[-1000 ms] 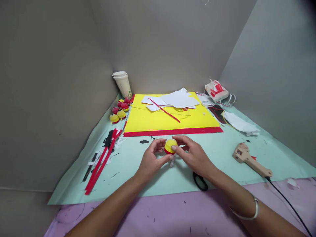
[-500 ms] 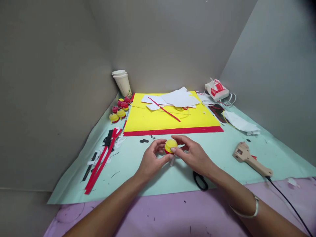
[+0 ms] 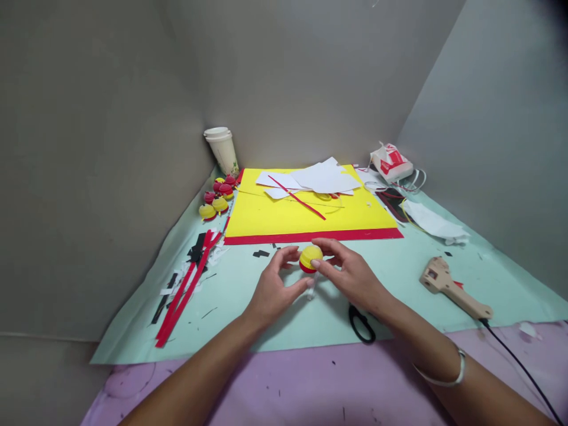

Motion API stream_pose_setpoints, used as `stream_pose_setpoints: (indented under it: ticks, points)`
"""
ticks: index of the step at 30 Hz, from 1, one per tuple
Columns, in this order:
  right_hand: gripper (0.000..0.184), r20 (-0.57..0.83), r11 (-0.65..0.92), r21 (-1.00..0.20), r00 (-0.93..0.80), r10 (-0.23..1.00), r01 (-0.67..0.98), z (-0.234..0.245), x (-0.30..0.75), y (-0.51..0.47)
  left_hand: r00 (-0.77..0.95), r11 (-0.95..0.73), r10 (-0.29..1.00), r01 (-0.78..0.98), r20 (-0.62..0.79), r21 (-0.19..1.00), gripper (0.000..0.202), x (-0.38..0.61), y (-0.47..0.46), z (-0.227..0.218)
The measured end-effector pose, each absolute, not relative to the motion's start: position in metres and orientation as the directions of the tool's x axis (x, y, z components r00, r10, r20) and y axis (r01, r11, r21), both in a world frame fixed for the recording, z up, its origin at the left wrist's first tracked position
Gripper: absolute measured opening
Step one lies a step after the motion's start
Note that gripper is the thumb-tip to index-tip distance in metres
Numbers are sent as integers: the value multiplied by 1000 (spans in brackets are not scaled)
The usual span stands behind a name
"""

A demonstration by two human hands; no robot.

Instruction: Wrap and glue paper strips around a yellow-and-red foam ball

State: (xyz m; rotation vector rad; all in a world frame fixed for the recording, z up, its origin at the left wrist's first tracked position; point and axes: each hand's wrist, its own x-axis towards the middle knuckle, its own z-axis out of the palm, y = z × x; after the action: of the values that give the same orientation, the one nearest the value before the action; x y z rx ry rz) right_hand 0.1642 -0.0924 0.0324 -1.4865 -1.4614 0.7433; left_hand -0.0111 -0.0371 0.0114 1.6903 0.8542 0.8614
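Note:
Both hands meet over the mint green sheet (image 3: 248,307) in the middle of the view. A small yellow and red paper ball (image 3: 309,258) with a short white stem below it sits between them. My left hand (image 3: 275,287) pinches it from the left with thumb and forefinger. My right hand (image 3: 350,275) grips it from the right, fingertips on its yellow top. A silver bangle (image 3: 448,373) circles my right wrist.
Black scissors (image 3: 361,324) lie under my right forearm. A beige glue gun (image 3: 452,288) with a black cord rests at the right. Behind the hands lies a yellow and red sheet (image 3: 284,219) with white paper scraps (image 3: 319,177). Several finished balls (image 3: 216,200), a paper cup (image 3: 222,151) and red strips (image 3: 186,290) are at the left.
The hands and the ball have shifted slightly up and to the right; the ball has been turned a little, so less of its red band shows.

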Motion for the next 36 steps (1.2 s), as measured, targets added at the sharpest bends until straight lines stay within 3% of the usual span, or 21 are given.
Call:
stream_pose_setpoints:
  ticks: [4,8,18,22,25,29,33,36]
  points:
    - [34,256,168,-853,116,960,494,27,164,-76,350,-269,911,105,218,957,36,-16,-28,4]
    - [36,296,231,-782,18,955,579,12,161,-59,166,-211,965,35,202,977,26,-19,-20,-5]
    - [41,243,196,-723,-21,970,662,8,163,-58,202,-148,972,144,118,978,32,-16,-19,-8]
    - [31,328,225,-702,26,944,676,20,164,-77,182,-162,974,135,136,977,29,-17,-22,-3]
    - [21,432,308,-678,23,901,667,29,157,-109,168,-283,951,134,260,950,18,-19,-33,7]
    - [18,436,415,-690,-116,892,593,24,140,-157,392,-488,826,140,405,861,14,-18,-53,19]
    - [17,427,451,-696,-183,885,559,4,125,-179,675,-616,599,45,431,786,19,-15,-69,17]
    - [18,389,450,-679,-236,891,580,-14,116,-176,763,-650,492,2,419,760,23,-12,-81,10]
